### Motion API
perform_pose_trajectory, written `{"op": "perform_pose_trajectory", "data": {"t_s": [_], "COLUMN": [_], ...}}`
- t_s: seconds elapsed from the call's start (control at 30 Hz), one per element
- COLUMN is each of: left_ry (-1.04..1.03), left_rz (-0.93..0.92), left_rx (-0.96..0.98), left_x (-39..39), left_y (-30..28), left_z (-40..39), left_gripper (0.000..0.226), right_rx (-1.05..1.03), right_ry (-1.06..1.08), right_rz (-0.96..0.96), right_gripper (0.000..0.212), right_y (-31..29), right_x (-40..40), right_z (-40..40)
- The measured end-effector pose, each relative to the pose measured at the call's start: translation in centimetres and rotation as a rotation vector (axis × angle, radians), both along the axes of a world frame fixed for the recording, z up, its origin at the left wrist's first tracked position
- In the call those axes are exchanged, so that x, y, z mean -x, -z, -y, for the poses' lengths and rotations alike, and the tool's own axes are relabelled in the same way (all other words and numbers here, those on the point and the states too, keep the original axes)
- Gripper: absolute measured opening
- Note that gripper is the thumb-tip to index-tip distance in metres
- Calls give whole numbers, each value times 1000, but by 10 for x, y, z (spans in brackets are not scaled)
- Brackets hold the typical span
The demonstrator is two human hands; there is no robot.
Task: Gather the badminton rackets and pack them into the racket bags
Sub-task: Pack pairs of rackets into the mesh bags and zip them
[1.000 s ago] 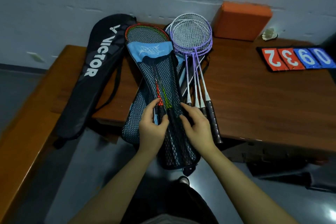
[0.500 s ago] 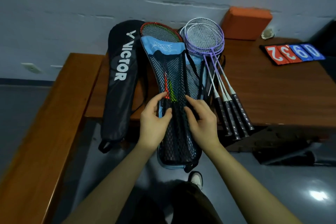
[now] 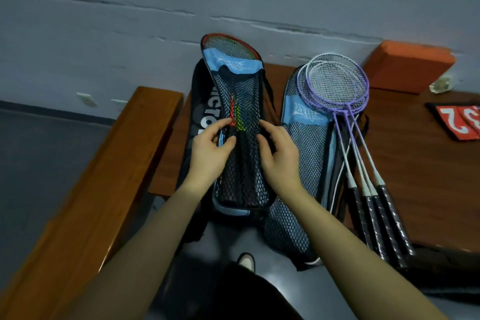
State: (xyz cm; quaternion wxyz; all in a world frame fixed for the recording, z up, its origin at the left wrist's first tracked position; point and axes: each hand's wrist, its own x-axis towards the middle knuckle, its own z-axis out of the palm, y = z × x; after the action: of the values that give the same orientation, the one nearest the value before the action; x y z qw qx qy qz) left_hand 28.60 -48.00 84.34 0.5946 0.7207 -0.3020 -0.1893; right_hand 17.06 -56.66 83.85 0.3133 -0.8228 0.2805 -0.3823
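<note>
I hold a blue-and-black mesh racket bag lifted over the black Victor bag. Rackets with red and green frames sit inside it, their heads poking out at the top. My left hand pinches the bag's left edge and my right hand grips its right side. A second mesh bag lies on the wooden table to the right. Three purple and white rackets with black grips rest beside and partly on that bag.
An orange block stands against the grey wall at the back right, with a shuttlecock next to it. A flip scoreboard lies at the far right. A wooden bench runs along the left. My shoe shows below.
Both hands have lifted the filled mesh bag and moved it left, over the black Victor bag. That uncovered the second mesh bag beneath. The purple rackets lie where they were.
</note>
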Motion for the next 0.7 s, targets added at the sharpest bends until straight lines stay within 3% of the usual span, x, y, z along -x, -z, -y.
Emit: {"op": "perform_pose_trajectory", "data": {"t_s": [0.13, 0.27, 0.57, 0.7], "left_ry": [26, -73, 9, -37], "left_rz": [28, -47, 1, 46], "left_rx": [-126, -211, -420, -327], "left_x": [-23, -34, -83, -96], "left_y": [20, 44, 70, 69], "left_z": [-4, -20, 0, -2], "left_gripper": [41, 44, 52, 41], "right_rx": [-177, -438, -537, -516], "right_ry": [-101, -53, -24, 70], "right_rz": [-80, -106, -239, -208], "right_gripper": [43, 50, 47, 41], "right_y": [26, 47, 69, 67], "right_x": [-25, -43, -76, -84], "right_z": [3, 9, 6, 1]}}
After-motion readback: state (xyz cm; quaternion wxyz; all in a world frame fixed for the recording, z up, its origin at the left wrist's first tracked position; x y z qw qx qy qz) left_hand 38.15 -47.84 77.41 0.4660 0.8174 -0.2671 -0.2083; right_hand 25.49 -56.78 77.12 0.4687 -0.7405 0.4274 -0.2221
